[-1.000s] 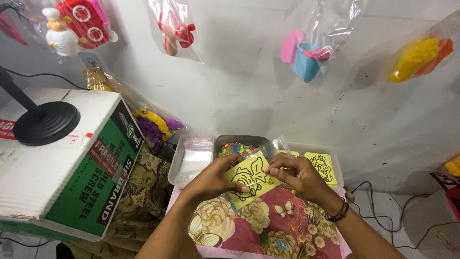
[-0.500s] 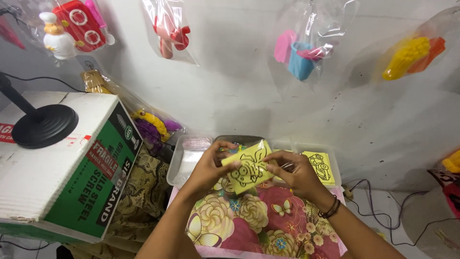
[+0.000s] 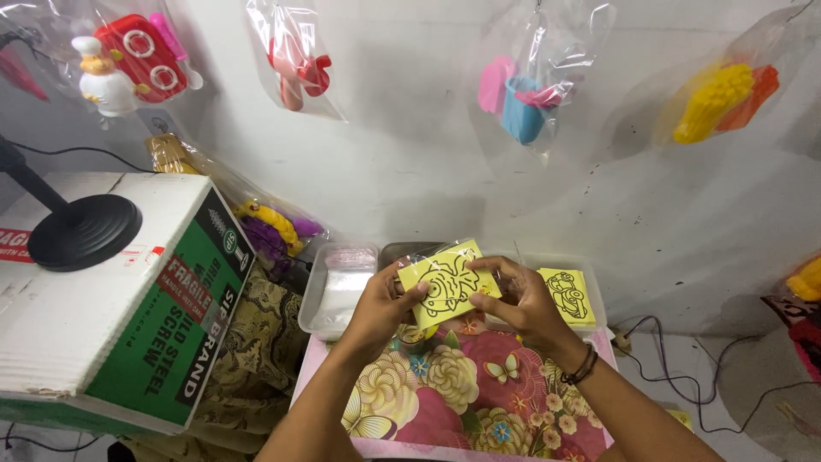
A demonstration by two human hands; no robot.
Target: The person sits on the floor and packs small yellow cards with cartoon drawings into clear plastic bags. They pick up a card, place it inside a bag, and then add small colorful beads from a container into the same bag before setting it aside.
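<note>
Yellow card [image 3: 445,285] with a black line drawing, in a clear sleeve, pinched at its left edge by the closed fingers of the left hand [image 3: 380,304] and at its right edge by those of the right hand [image 3: 520,299]. Held tilted, just above the far edge of a flower-patterned surface [image 3: 462,389]. Behind, along that edge, shallow clear trays [image 3: 329,295], one with a second yellow card [image 3: 566,295]. At left, a white-and-green cardboard box [image 3: 120,299] under a black lamp base [image 3: 81,231]. On the white wall, bagged plastic toys [image 3: 522,98].
</note>
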